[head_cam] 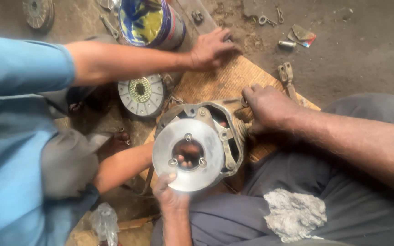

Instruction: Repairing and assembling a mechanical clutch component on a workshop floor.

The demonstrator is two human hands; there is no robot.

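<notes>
Head view: a bright, flat, round steel plate (189,155) with a wide centre hole and three small studs is seen resting on a grey cast metal housing (206,132), at the near edge of a woven tan mat (220,82). The plate's lower rim is pinched by the left hand (169,191). The housing's far side, beside a ribbed rubber boot (242,127), is gripped closed by the right hand (267,107). Little free room is left: a co-worker's hand (213,48) is pressed on the mat's far edge. A ridged grey disc (141,93) and a paint-streaked tin (151,22) lie off the mat's left corner.
</notes>
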